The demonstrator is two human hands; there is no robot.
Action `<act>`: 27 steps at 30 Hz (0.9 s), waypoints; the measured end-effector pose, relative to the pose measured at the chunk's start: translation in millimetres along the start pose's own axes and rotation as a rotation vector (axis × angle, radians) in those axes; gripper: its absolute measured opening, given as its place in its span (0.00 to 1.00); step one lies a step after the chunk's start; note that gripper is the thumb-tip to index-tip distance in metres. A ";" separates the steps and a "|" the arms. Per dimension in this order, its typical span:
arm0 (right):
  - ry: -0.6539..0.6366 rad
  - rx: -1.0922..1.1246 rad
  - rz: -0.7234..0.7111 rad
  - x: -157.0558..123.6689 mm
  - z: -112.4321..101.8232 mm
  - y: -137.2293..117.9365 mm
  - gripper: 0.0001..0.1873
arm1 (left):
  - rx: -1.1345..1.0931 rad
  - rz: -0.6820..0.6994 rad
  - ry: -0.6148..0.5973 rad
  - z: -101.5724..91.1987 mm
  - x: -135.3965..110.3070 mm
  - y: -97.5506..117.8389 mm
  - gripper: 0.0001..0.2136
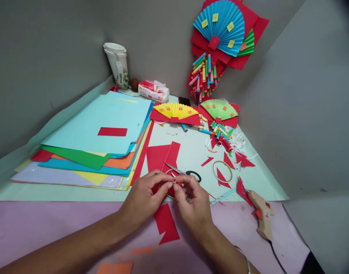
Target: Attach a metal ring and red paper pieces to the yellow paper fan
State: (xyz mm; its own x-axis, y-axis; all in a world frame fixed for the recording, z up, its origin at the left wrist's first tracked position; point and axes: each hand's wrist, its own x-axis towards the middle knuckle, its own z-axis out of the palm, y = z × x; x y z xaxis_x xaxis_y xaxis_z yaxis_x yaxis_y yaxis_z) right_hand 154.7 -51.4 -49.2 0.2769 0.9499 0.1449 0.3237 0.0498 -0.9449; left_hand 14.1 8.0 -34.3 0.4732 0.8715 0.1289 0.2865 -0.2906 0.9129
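My left hand (146, 194) and my right hand (194, 205) meet over the near part of the table, fingertips pinched together. Between them is a small red paper roll (174, 181), seen end-on and partly covered by the fingers. Just beyond, scissors (188, 174) with black handles lie on red paper pieces (159, 156), their blades pointing away to the left. Below the hands, a notched red paper scrap (167, 224) rests on the pink surface.
Stacked coloured paper (85, 129) fills the left side. Two paper fans, yellow (176, 111) and green (219, 110), lie behind with small paper rolls (217, 133). A tape ring (222, 172) and a glue gun (261, 213) are at right. A cup (117, 66) stands at the back.
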 end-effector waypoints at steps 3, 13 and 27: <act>-0.007 -0.038 0.004 0.2 -1.4 -1.1 0.05 | 0.005 -0.017 -0.008 -0.7 0.0 0.9 0.07; 0.037 -0.155 -0.149 1.7 -2.0 -2.1 0.04 | -0.013 -0.084 -0.022 3.5 -0.6 1.1 0.09; 0.041 0.213 0.154 4.1 -4.4 0.1 0.07 | -0.301 -0.189 -0.009 -47.9 19.8 19.4 0.07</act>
State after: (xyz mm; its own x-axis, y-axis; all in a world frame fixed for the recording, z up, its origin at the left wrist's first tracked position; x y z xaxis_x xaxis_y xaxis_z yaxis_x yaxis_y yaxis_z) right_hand 159.9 -48.8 -47.4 0.3459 0.9383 0.0028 0.0785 -0.0260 -0.9966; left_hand -10.9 38.6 4.5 0.4428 0.8949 -0.0555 0.1116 0.0064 0.9937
